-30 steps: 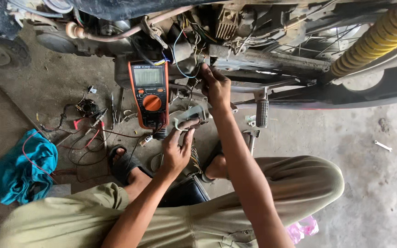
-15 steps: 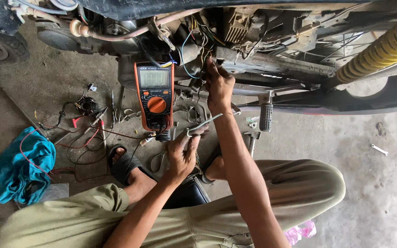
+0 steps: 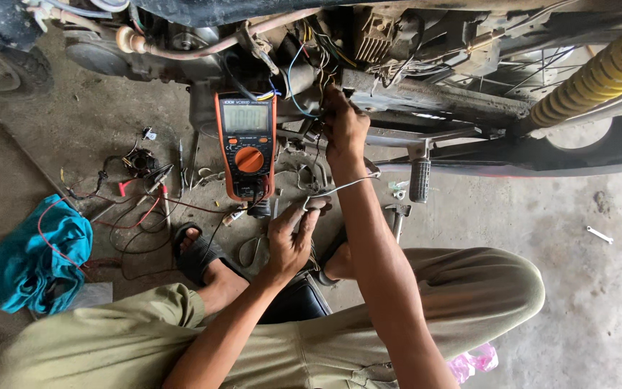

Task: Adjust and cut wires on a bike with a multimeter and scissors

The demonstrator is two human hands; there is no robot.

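A: What are the two hands doing?

B: The left hand point(image 3: 291, 238) sits low in the middle, fingers curled shut around the near end of a thin grey bent metal wire point(image 3: 340, 189). The wire runs from that fist toward two o'clock, up to the other forearm. The right hand point(image 3: 345, 128) reaches toward twelve o'clock, into a tangle of coloured wires and connectors point(image 3: 316, 68) under the dark, greasy motorcycle frame point(image 3: 433, 97). Its fingers are bunched at the tangle, but I cannot tell what they pinch.

A: What lies near them?

B: At ten o'clock from the left hand an orange-cased digital multimeter with a grey screen and an orange round dial point(image 3: 246, 144) leans upright against the machine. Its thin red and black test leads point(image 3: 145, 216) trail over the concrete floor point(image 3: 599, 288) toward nine o'clock, where a crumpled teal cloth point(image 3: 34, 259) lies. A black ribbed rubber footpeg point(image 3: 420, 179) hangs at three o'clock from the right wrist. A yellow coiled suspension spring point(image 3: 599, 75) crosses the top right corner.

A: And the person?

B: Seated low in olive trousers point(image 3: 469, 295), one foot in a black sandal point(image 3: 199, 256) just left of the left forearm
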